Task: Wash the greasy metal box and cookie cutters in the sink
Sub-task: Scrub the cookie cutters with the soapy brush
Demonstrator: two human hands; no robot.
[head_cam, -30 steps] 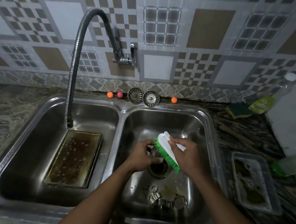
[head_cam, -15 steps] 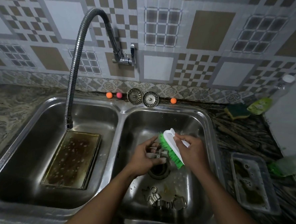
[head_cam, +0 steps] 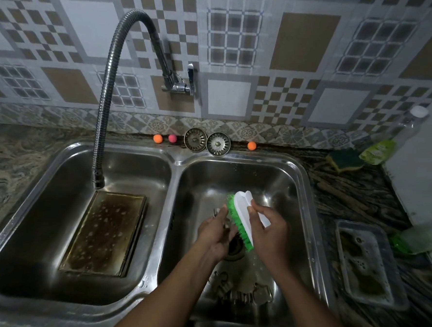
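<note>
The greasy metal box point(head_cam: 105, 232) lies in the left basin under the tap's spout, its inside brown and dotted with suds. Over the drain of the right basin point(head_cam: 282, 182), my left hand point(head_cam: 214, 235) holds a small metal cookie cutter point(head_cam: 216, 212), mostly hidden by my fingers. My right hand point(head_cam: 269, 232) grips a white scrubbing brush point(head_cam: 242, 216) with green bristles, and the bristles press against the cutter. Several more cookie cutters point(head_cam: 243, 289) lie on the basin floor near the front, between my forearms.
A flexible tap hose point(head_cam: 104, 99) arches over the left basin. Two drain strainers point(head_cam: 207, 141) and small coloured balls sit on the back ledge. On the right counter are a green sponge point(head_cam: 346, 159), a bottle point(head_cam: 395, 137) and a soapy plastic tray point(head_cam: 365, 263).
The brush has slid up and down along the cutter in my left hand. Both hands stay over the drain.
</note>
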